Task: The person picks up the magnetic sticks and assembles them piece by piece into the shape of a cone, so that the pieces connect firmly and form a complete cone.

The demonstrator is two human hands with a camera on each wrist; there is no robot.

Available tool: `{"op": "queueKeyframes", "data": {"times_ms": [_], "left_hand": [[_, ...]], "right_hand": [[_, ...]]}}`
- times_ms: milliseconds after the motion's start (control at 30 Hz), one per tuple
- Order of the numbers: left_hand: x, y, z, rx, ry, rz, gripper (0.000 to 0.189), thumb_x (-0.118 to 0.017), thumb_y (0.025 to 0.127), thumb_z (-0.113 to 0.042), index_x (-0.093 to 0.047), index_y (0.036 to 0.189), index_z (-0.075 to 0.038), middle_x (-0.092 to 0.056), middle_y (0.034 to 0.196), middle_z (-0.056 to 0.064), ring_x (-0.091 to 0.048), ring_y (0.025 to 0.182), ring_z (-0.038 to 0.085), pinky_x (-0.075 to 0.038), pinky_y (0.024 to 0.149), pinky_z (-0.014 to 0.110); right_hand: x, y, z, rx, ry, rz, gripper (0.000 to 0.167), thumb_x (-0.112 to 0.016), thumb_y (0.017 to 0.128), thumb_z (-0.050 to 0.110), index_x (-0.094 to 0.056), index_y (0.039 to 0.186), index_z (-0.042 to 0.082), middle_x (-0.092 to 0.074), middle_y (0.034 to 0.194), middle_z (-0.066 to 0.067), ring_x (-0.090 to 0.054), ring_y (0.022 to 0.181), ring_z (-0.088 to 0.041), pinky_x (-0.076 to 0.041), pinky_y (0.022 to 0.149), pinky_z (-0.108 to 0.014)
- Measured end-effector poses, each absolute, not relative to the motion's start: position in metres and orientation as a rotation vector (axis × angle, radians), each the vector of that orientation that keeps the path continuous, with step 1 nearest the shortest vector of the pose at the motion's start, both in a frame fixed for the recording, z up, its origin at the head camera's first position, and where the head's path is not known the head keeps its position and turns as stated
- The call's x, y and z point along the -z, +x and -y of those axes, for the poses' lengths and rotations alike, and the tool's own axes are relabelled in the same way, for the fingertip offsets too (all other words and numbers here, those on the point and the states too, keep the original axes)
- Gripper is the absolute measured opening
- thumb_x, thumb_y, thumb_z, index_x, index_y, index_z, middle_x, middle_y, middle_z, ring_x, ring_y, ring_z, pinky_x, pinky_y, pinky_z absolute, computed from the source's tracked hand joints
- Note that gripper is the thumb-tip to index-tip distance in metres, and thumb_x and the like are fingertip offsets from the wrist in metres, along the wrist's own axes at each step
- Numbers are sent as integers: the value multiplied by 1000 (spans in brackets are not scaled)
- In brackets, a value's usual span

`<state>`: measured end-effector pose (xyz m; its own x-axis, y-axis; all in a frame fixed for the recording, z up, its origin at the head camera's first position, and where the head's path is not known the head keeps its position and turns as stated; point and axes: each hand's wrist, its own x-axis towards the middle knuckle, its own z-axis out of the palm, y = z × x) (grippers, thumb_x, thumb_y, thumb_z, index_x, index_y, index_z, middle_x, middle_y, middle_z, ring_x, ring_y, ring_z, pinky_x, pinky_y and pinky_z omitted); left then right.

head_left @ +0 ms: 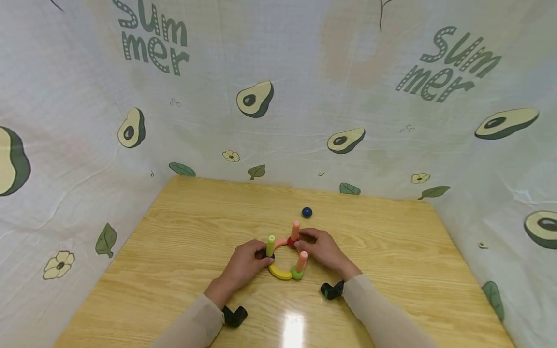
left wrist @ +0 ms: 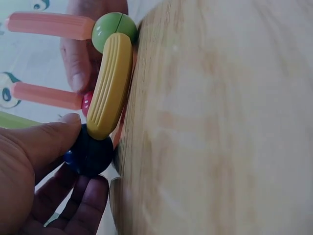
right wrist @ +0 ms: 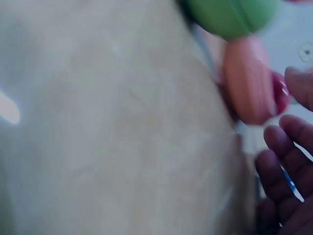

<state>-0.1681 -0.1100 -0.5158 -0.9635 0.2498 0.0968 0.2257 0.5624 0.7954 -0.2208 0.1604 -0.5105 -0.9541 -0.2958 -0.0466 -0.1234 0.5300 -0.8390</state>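
Observation:
A ring of curved bars and balls lies on the table, with upright sticks rising from its balls. My left hand (head_left: 248,263) pinches the dark blue ball (left wrist: 89,152) between thumb and fingers; a light green stick (head_left: 271,246) stands on it. The yellow curved bar (left wrist: 110,85) joins that ball to the green ball (head_left: 298,274), which carries a salmon stick (head_left: 302,261). Beside the red ball (right wrist: 280,93), my right hand (head_left: 321,249) has its thumb and fingers spread, fingertips close to it. Another salmon stick (head_left: 295,230) rises from the red ball.
A loose blue ball (head_left: 307,212) lies on the wooden table (head_left: 196,217) beyond the ring. Black wrist devices (head_left: 235,316) stick out at both sleeves. Printed cloth (head_left: 296,58) hangs behind the table and on both sides.

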Motion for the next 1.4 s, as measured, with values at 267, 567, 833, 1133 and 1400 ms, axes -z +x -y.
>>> {"op": "queueKeyframes", "data": {"times_ms": [267, 567, 833, 1133, 1400], "left_hand": [[517, -169, 111, -1452, 399, -2682, 18, -83, 94, -23, -78, 110, -15, -69, 109, -1, -69, 97, 11, -58, 81, 25], [520, -167, 109, -1436, 398, -2679, 20, -83, 94, -24, -78, 112, -16, -68, 109, -2, -68, 96, 10, -58, 81, 24], [519, -168, 109, -1441, 395, -2662, 23, -82, 94, -24, -77, 114, -14, -68, 111, -2, -69, 97, 9, -58, 82, 23], [518, -166, 111, -1422, 412, -2703, 20, -82, 95, -25, -77, 112, -16, -68, 110, -3, -68, 96, 9, -58, 83, 24], [518, -164, 109, -1388, 408, -2720, 21, -81, 95, -26, -77, 113, -16, -67, 108, -3, -67, 95, 9, -57, 83, 26]], "right_hand": [[498, -263, -174, 1430, -210, -2763, 42, -70, 104, 29, -68, 138, 6, -70, 116, -10, -64, 101, -24, -53, 83, -35], [503, -294, -172, 1345, -107, -2764, 58, -67, 104, 40, -58, 149, 4, -66, 132, -17, -62, 118, -33, -53, 97, -48], [509, -296, -169, 1324, -152, -2795, 41, -71, 103, 32, -69, 138, 10, -72, 123, -13, -65, 105, -29, -52, 90, -45], [513, -292, -170, 1355, -235, -2748, 49, -75, 100, 18, -59, 146, 9, -67, 133, -20, -64, 117, -34, -51, 102, -52], [507, -278, -177, 1489, -191, -2721, 45, -73, 101, 18, -62, 144, 5, -68, 130, -20, -66, 119, -33, -54, 98, -45]]}}
